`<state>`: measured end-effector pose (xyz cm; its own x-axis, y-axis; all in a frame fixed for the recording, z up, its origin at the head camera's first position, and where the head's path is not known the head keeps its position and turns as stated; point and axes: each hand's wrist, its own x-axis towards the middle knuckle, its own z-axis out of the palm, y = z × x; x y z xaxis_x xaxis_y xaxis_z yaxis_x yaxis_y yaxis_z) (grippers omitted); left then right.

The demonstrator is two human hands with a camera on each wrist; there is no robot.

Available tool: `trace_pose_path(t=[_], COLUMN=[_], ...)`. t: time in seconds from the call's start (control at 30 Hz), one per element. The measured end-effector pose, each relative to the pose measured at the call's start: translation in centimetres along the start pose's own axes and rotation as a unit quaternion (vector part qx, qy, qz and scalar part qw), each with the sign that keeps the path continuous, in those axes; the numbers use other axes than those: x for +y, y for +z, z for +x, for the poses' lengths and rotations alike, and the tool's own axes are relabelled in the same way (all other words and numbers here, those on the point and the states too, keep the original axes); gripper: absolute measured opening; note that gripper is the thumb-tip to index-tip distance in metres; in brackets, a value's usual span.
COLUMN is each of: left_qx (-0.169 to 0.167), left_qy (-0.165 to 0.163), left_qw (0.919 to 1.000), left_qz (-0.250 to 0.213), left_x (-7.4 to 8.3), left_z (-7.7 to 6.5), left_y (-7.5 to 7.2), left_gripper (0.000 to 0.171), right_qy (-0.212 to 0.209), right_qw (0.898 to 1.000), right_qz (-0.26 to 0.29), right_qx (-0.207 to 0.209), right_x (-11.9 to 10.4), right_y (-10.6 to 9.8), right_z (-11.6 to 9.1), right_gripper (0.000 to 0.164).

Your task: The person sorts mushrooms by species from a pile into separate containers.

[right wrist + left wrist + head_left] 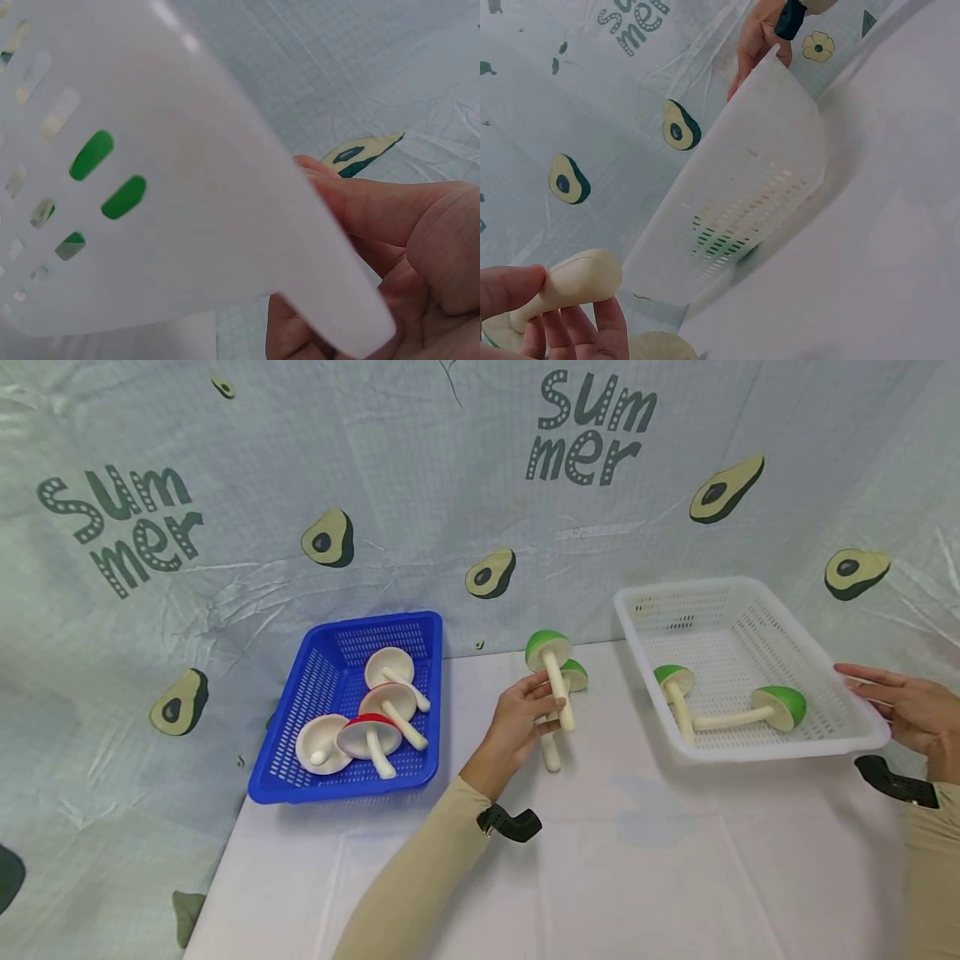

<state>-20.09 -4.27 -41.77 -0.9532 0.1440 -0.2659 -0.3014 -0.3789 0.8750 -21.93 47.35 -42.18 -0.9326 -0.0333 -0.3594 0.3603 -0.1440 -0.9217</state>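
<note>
My left hand (517, 718) holds a toy mushroom (549, 647) with a green cap by its cream stem, cap up. In the left wrist view the thumb and fingers pinch that stem (592, 277). Just behind the hand is a second green-capped mushroom (576, 675), partly covered, its stem pointing toward me on the table. On the right, my right hand (911, 706) grips the rim of a white basket (787, 750) at its near right corner. Inside this basket lie two green-capped mushrooms, one at the left wall (678, 702) and one near the front (782, 707).
A blue basket (262, 789) stands to the left on the white-covered table (630, 885), holding several mushrooms, one with a visibly red cap (369, 731). Behind the table hangs a pale sheet (420, 468) printed with avocados and lettering.
</note>
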Motion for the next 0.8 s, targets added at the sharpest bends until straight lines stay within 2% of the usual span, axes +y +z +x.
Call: trace_pose_path(t=[0.33,0.6,0.8], left_qx=[-0.012,-0.032,-0.045], left_qy=[0.007,0.019,0.026], left_qw=[0.9996,0.9991,0.9981], left_qz=[0.025,0.020,0.035], left_x=[-0.2,-0.1,0.1], left_z=[0.8,1.3,1.8], left_y=[1.7,3.1,4.1], left_gripper=[0.050,0.050,0.047], right_qy=[0.000,0.008,0.018], right_qw=[1.000,1.000,1.000], right_qz=[0.007,-0.027,-0.015], right_qx=[-0.008,0.000,-0.003], right_x=[0.0,0.0,0.0], right_y=[-0.1,-0.4,-0.6], right_z=[-0.1,0.1,0.3], right_gripper=[0.036,0.029,0.027])
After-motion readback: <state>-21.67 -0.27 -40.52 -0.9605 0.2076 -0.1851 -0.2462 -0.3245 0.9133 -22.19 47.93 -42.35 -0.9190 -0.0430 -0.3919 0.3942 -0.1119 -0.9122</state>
